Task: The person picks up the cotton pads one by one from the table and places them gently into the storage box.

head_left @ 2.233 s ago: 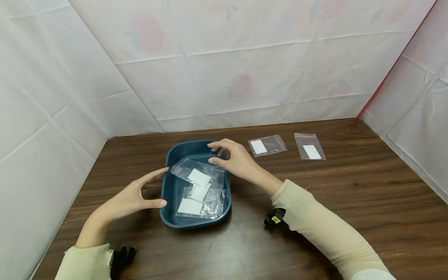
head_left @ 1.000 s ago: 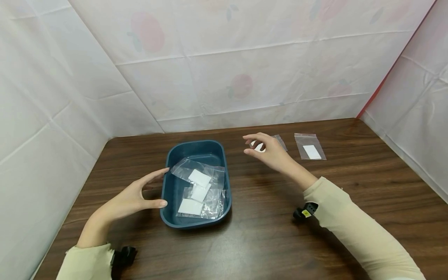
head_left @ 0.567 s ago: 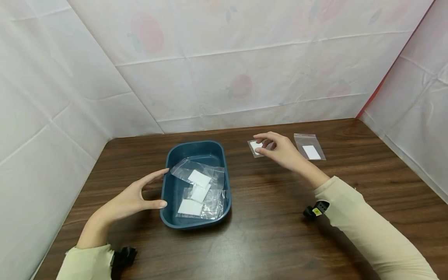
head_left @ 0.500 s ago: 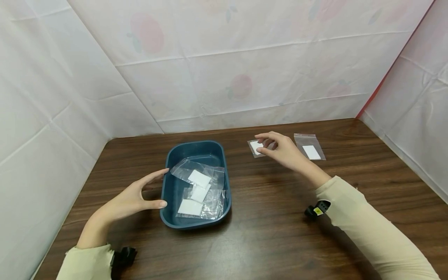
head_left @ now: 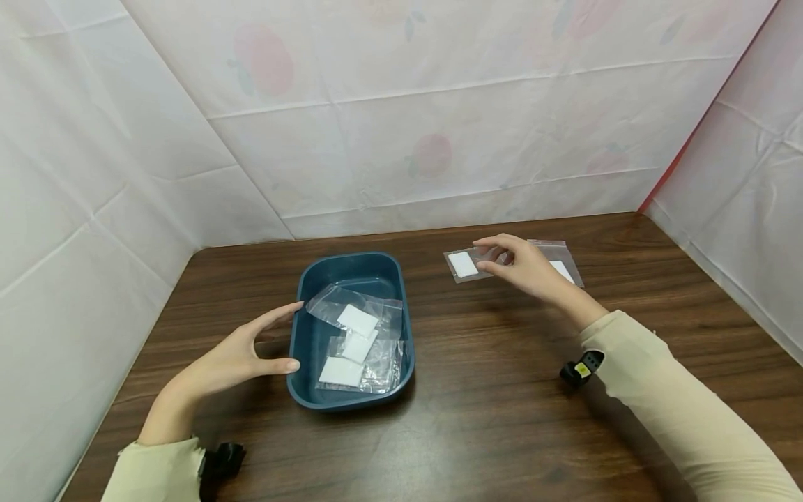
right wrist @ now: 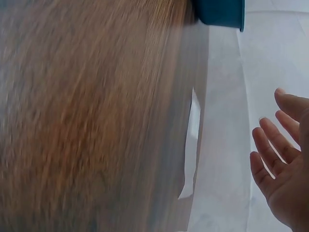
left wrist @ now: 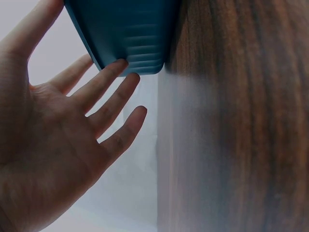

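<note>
Thumb and fingers stand apart on your right hand [head_left: 525, 268], curved, with nothing pinched between them, and you have it hanging over the right end of the clear bag [head_left: 481, 255]. The right wrist view shows daylight between fingertips and plastic. Here's what counts: that bag lies flat at the back of the desk [head_left: 464, 390], its long axis running roughly left to right, and its white card [head_left: 463, 265] sits at the left end, just past your fingertips. So your thumb-to-finger gap faces left along the bag, toward the card. Your right hand is easily the nearer one. Just behind it, to the right, comes the second bag [head_left: 560, 254], partly covered by your hand, its long axis pointing away from you instead. Swing left, well apart, and there's the blue tray [head_left: 348, 266], holding bagged white pieces [head_left: 357, 319]. At its far side your left hand [head_left: 235, 357] is spread wide, forefinger and thumb at the left wall, gripping nothing, with the whole tray between it and the clear bag.
</note>
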Action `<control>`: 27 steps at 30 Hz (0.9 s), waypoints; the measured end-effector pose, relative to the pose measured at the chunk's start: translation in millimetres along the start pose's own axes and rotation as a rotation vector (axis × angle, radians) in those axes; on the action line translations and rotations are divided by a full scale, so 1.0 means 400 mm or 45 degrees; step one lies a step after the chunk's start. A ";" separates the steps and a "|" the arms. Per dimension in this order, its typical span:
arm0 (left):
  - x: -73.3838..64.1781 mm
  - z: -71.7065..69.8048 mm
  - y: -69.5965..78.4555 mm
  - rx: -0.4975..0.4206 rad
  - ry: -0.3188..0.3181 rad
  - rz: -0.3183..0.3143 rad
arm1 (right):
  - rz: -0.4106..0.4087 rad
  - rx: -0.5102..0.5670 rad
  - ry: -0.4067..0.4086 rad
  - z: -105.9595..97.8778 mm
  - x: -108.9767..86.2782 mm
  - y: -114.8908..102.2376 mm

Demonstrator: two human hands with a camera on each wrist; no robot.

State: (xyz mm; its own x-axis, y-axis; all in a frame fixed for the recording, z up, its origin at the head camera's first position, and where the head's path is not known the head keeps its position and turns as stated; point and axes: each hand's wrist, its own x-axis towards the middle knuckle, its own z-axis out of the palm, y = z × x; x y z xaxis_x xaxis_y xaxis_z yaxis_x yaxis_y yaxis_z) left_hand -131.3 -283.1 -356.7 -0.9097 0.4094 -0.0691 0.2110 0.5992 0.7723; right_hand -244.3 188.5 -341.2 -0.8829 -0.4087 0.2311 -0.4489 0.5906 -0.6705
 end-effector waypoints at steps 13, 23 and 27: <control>-0.001 -0.001 0.001 -0.017 -0.005 0.006 | 0.036 -0.018 -0.088 -0.030 0.011 0.065; 0.000 -0.001 0.002 -0.021 -0.006 0.006 | 0.083 -0.057 -0.149 -0.060 0.015 0.111; 0.001 0.000 0.002 -0.017 -0.006 0.006 | 0.099 -0.078 -0.152 -0.069 0.021 0.130</control>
State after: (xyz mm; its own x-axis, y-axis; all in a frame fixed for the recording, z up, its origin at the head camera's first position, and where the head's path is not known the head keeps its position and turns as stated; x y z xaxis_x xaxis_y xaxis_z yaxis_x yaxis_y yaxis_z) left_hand -131.6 -282.5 -356.1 -0.9070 0.4155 -0.0683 0.2105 0.5878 0.7812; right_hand -279.0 234.9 -354.6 -0.8944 -0.4377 0.0917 -0.3902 0.6635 -0.6383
